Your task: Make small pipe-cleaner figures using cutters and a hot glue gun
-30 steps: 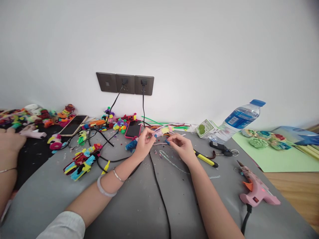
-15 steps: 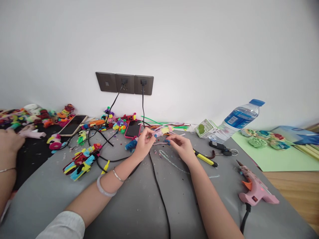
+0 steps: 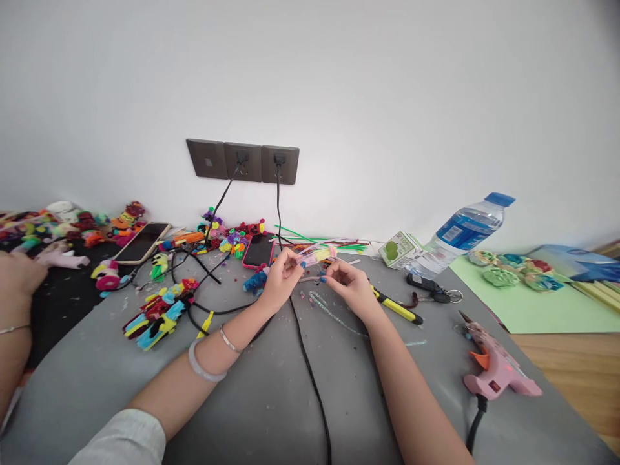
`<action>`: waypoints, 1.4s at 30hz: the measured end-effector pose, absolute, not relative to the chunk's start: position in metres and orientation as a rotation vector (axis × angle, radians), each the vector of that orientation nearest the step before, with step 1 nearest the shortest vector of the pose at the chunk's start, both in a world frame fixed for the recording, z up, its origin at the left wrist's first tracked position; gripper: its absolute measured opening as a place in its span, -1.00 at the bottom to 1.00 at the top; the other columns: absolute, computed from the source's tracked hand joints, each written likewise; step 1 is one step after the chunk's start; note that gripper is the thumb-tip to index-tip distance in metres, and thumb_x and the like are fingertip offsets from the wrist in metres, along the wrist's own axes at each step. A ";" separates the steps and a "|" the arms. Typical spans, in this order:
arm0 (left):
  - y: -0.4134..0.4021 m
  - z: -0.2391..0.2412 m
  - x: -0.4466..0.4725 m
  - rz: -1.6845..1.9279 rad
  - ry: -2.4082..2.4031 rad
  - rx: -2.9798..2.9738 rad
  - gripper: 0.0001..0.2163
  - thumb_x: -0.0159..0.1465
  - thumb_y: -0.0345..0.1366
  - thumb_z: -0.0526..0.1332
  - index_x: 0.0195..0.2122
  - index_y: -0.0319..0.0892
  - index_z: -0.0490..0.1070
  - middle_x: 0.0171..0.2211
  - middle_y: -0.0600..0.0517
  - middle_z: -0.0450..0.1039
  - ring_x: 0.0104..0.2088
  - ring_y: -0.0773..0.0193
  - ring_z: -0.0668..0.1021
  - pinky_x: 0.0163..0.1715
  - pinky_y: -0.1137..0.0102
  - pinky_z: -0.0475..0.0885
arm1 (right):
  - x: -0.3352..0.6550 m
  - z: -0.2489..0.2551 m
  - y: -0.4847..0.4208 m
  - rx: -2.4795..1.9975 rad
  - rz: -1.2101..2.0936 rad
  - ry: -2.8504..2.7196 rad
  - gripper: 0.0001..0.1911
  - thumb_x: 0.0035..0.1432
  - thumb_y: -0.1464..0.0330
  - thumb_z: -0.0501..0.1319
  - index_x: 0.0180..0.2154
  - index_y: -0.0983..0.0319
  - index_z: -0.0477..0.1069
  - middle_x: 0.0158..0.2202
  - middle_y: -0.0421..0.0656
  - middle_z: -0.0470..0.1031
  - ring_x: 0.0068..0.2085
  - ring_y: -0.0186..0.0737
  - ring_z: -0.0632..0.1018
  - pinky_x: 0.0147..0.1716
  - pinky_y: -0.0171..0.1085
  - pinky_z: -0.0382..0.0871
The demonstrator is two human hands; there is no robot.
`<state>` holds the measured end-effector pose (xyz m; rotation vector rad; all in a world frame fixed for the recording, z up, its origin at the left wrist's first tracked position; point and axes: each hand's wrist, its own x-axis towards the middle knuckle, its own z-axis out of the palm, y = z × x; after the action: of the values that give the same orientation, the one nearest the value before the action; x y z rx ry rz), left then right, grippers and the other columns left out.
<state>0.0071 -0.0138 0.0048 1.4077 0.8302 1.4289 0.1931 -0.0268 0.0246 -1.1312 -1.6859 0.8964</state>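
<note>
My left hand is closed in a pinch on a small pink and yellow pipe-cleaner piece, which sticks out to the right of the fingertips. A thin pale pink pipe-cleaner strand runs from near those fingers across to my right hand, whose thumb and forefinger pinch its end. Below the hands a sparkly tinsel strand lies on the grey table mat. Just left of my left hand is a fuzzy blue piece, partly covered by it.
A yellow craft knife, car keys, a tilted water bottle and a pink glue gun are on the right. Black cables cross the mat. Pipe-cleaner figures, phones and another person's hand are left.
My right hand has shifted slightly left, toward my left hand, still pinching the strand. My left hand has hardly moved.
</note>
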 end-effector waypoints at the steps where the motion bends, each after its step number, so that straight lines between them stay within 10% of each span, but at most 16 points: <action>1: -0.014 0.005 0.007 1.427 0.825 1.408 -0.63 0.19 0.06 0.28 -0.28 -0.14 0.29 -0.36 0.07 0.31 -0.35 0.33 0.46 -0.32 0.41 0.50 | 0.193 0.024 -0.026 -1.132 0.903 -1.680 -0.67 0.07 0.08 0.30 -0.44 0.21 0.41 -0.51 -0.21 0.39 -0.48 -0.29 0.35 -0.46 -0.29 0.22; 42: -0.016 0.004 0.010 1.279 0.760 1.419 -0.67 0.21 0.02 0.27 -0.30 -0.14 0.28 -0.34 0.07 0.36 -0.38 0.33 0.47 -0.38 0.42 0.48 | 0.197 0.027 -0.027 -1.089 1.355 -1.432 -0.60 0.00 0.04 0.37 -0.34 0.25 0.57 -0.33 -0.04 0.66 -0.37 -0.17 0.62 -0.46 -0.31 0.38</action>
<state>0.0099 -0.0165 0.0036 1.4186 0.7600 1.2791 0.1975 -0.0267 0.0274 -1.0893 -1.4320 1.3554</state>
